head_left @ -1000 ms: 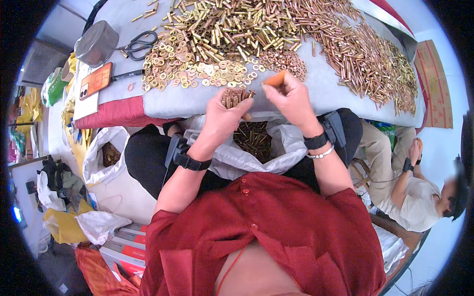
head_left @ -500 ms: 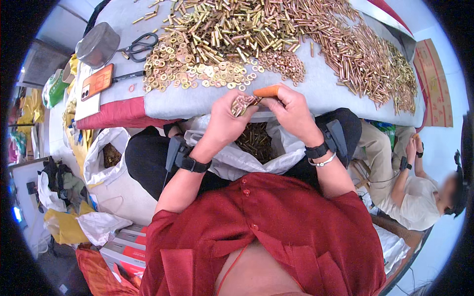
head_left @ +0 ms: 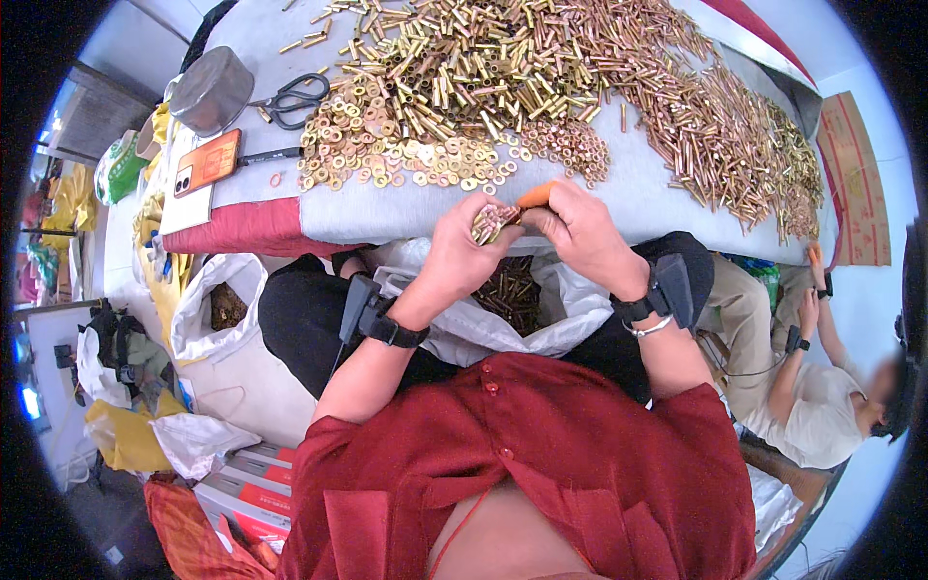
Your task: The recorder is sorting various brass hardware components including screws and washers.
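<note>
My left hand [head_left: 466,249] is closed around a bundle of small brass and copper-coloured metal tubes [head_left: 491,224], their ends facing up. Against that bundle, my right hand [head_left: 583,235] pinches with thumb and forefinger; whatever sits between the fingertips is too small to make out. An orange finger cover [head_left: 538,195] is on one right-hand finger. Both hands are just off the table's front edge, above an open white sack [head_left: 570,314] between my knees, with brass tubes [head_left: 512,295] inside. Flat ring washers [head_left: 387,159] lie in front of a large tube heap [head_left: 483,77].
A grey-covered table [head_left: 387,215] carries scissors [head_left: 295,101], a metal bowl [head_left: 213,89], an orange phone [head_left: 208,162] and more copper-coloured tubes [head_left: 715,145]. Left of my knee stands another white sack [head_left: 188,324]. A co-worker [head_left: 807,406] sits at the right.
The whole view has shifted slightly. My right fingers have come closer to the bundle in my left hand. The co-worker's hand has risen toward the table edge.
</note>
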Demonstrator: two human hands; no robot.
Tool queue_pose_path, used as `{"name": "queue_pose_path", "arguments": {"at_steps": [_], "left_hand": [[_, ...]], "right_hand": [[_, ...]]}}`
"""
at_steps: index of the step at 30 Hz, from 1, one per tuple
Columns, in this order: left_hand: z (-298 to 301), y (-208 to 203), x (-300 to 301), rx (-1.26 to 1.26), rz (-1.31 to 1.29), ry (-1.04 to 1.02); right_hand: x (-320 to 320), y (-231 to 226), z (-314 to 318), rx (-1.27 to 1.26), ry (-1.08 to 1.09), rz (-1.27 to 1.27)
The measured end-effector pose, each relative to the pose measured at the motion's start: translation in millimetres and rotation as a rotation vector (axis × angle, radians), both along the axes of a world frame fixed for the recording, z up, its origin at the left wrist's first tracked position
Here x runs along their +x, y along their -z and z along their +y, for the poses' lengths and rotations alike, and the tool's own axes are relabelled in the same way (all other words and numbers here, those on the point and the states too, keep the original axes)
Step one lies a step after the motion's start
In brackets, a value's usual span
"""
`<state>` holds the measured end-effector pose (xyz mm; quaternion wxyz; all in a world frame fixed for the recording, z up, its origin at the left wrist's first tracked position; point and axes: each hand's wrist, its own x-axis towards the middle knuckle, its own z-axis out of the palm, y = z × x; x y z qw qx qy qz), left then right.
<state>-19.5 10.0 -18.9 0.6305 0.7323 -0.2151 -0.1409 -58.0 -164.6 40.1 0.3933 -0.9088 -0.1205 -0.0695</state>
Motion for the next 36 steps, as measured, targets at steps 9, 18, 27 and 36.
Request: {"name": "queue_pose_path", "arguments": {"at_steps": [9, 18, 27, 36], "left_hand": [[2.0, -5.4, 1.0, -0.103, 0.07, 0.048], [0.0, -9.3, 2.9, -0.042, -0.104, 0.021], [-3.1, -15.4, 2.8, -0.087, -0.025, 0.0], [-8.5, -7.7, 0.2, -0.083, 0.118, -0.003]], "right_hand": [[-3.5, 0.0, 1.9, 0.125, 0.06, 0.022], [-1.6, -2.4, -3.5, 0.046, 0.017, -0.016], [-4.5, -6.0, -3.6, 0.072, 0.118, 0.065], [5.0, -4.7, -7.3, -0.263, 0.022, -0.093]]}}
